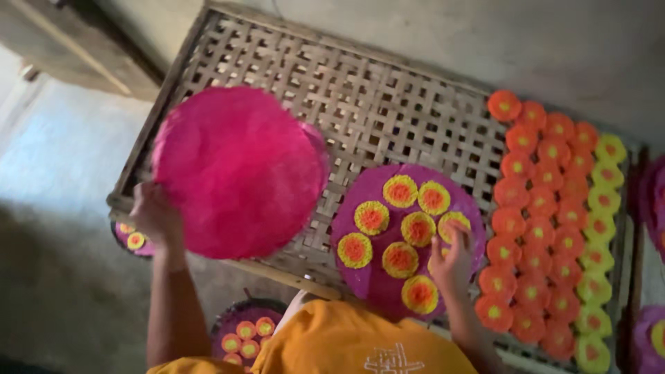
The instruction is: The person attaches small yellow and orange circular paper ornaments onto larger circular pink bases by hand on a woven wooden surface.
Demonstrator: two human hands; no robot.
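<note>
In the head view, a large round pink disc (239, 170) is held up at its lower left edge by the left hand (154, 215), whose grip is closed on the rim; the disc is tilted clear of the woven bamboo rack (360, 90) beneath it, so that its whole face is shown. The surface is seen as a bright magenta, finely textured and thin, slightly uneven at the rim. A second pink edge is glimpsed just behind it on the right.

A flat purple-pink tray (367, 273) lies on the rack near the person, and small round pieces with yellow rims and orange centres (400, 191) are spread over it, apart from one another, apparently so that none sticks to its neighbour. The right hand (454, 260) is set over the tray's right side, fingers curled loosely at one of the pieces; whether anything is pinched cannot be told through the blur.

To the right, rows of orange rounds (537, 228) and a column of yellow-green ones (599, 221) are laid closely on the rack. Further trays of rounds (246, 336) are seen lower down, beside the orange sleeve (346, 346).
</note>
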